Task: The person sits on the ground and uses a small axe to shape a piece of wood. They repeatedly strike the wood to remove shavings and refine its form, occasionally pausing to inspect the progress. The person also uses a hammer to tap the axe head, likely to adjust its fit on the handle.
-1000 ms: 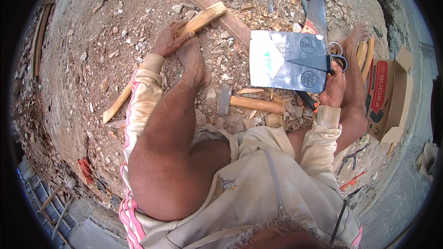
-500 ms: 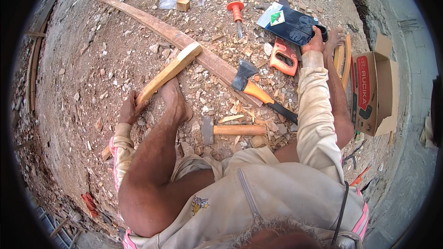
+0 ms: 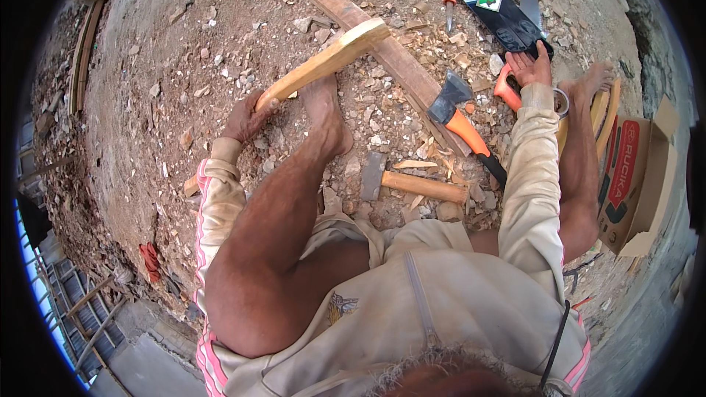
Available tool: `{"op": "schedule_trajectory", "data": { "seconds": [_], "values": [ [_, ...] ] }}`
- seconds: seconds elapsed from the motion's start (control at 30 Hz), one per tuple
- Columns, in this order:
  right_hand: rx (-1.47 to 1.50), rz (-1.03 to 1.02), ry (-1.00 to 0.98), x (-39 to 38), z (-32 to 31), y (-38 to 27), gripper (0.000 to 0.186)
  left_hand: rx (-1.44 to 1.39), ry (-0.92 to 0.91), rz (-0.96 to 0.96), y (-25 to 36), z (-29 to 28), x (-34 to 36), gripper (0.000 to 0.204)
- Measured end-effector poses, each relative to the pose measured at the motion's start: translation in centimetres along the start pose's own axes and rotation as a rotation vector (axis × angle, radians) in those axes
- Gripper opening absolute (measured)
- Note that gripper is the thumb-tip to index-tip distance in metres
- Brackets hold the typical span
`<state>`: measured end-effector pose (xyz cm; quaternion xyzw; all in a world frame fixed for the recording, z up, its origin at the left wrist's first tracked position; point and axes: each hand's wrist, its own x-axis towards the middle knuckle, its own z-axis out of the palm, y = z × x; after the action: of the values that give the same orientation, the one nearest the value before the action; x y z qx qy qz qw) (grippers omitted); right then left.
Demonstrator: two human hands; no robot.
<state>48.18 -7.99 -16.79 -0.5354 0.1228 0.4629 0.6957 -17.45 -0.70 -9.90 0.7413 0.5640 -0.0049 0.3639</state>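
With the left hand (image 3: 244,116) clamped around the pale carved wooden piece (image 3: 323,65) braced beside the bare foot (image 3: 327,114), guide the right hand's (image 3: 528,68) spread fingers squarely onto the orange-handled handsaw (image 3: 511,37) beneath them.

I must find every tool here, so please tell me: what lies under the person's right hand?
Under the right hand lies the orange handle of a saw, with its dark sleeved blade stretching away. The hand covers part of the grip, so whether the fingers close around it cannot be seen.
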Motion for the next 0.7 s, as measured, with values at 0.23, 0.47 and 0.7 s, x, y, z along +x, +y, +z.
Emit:
{"op": "schedule_trajectory", "data": {
  "seconds": [0.23, 0.47, 0.7],
  "values": [
    [-0.488, 0.117, -0.113, -4.6, -3.1, -1.5, 0.054, -0.379, -0.034, -0.056, -1.2, 0.2, 0.1, 0.066],
    [-1.289, -0.286, -0.429, -15.2, -4.5, 6.1, 0.044, 0.17, 0.275, 0.115, 0.4, -0.4, -2.8, 0.069],
    [-1.86, -0.609, -0.267, -19.0, -8.2, 13.4, 0.068, 0.346, 0.273, 0.085, 5.4, -0.7, -8.1, 0.056]
  ]
}}
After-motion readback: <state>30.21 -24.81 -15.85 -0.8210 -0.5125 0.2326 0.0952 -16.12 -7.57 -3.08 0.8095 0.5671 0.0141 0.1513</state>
